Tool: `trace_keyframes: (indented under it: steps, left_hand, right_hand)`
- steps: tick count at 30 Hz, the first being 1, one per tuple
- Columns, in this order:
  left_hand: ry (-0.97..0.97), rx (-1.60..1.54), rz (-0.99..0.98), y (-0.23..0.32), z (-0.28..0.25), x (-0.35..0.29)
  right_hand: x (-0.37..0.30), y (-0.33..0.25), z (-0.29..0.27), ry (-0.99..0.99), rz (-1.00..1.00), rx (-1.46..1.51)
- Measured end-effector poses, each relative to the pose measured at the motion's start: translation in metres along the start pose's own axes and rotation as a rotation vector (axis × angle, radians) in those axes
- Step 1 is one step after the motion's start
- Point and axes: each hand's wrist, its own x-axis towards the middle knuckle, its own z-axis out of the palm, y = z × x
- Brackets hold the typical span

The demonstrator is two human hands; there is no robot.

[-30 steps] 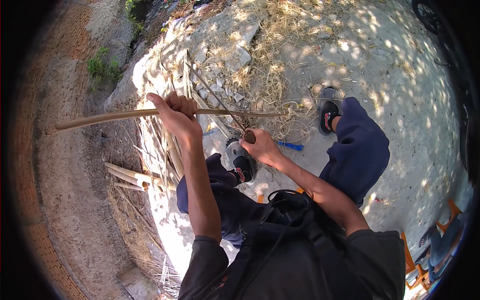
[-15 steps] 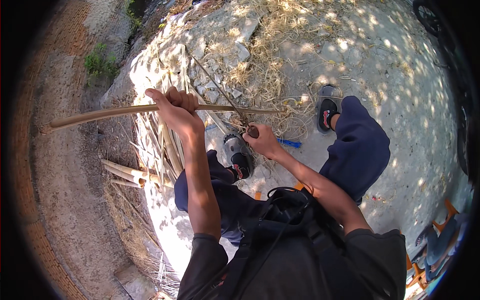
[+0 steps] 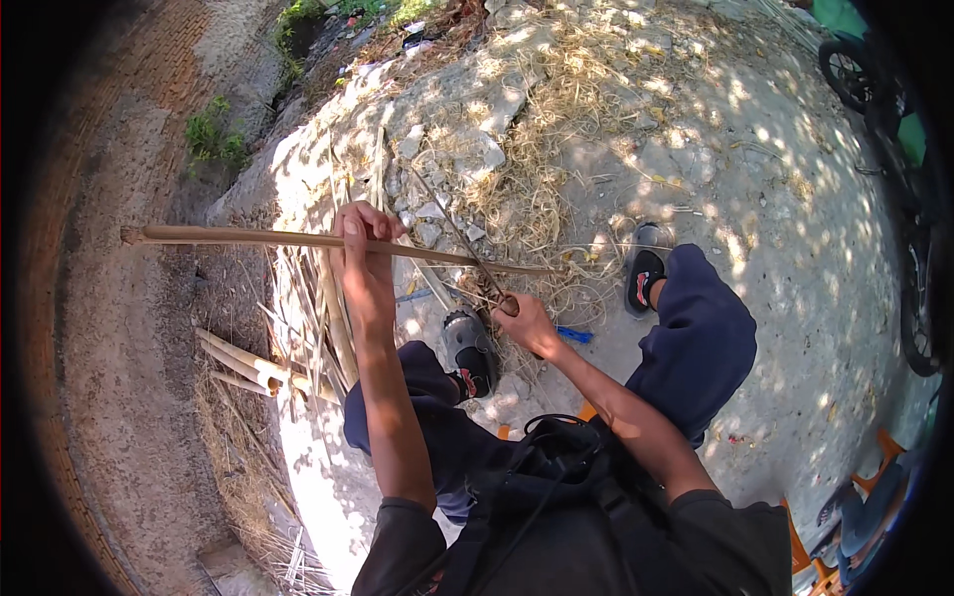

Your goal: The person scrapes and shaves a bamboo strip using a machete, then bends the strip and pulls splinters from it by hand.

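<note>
A long bamboo strip (image 3: 229, 235) lies roughly level across the front of me, its thicker end out to the left. My left hand (image 3: 364, 260) grips it near the middle, with the thumb against it and the fingers curled over. My right hand (image 3: 529, 326) is closed round the wooden handle of a long, thin-bladed knife (image 3: 444, 216). The blade slants away to the upper left and crosses the strip on the right of my left hand. Whether the edge is biting into the strip I cannot tell.
Split bamboo strips (image 3: 333, 308) and cut bamboo poles (image 3: 238, 355) lie on the left. Curly shavings (image 3: 542, 189) cover the ground ahead, with broken stones beside them. A blue scrap (image 3: 573, 335) is near my right hand. A motorbike (image 3: 889, 169) stands at the far right.
The strip has straightened from a bowed shape. My left hand has shifted its grip, its thumb now against the strip. The knife and my right hand sit slightly lower in the picture.
</note>
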Motion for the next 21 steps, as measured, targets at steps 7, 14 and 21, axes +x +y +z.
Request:
trace_keyframes:
  steps: [7,14,21]
  left_hand:
    - [0.004,-0.155,-0.044,-0.054,-0.036,-0.033]
    - [0.031,0.366,-0.065,-0.132,-0.024,-0.065]
    - [0.278,0.039,-0.042,-0.112,0.005,-0.043]
  right_hand:
    - [-0.001,0.005,-0.008,0.007,-0.143,0.063]
    - [-0.002,-0.008,-0.014,-0.062,-0.001,0.153]
    - [-0.007,-0.005,-0.008,-0.071,-0.044,-0.017]
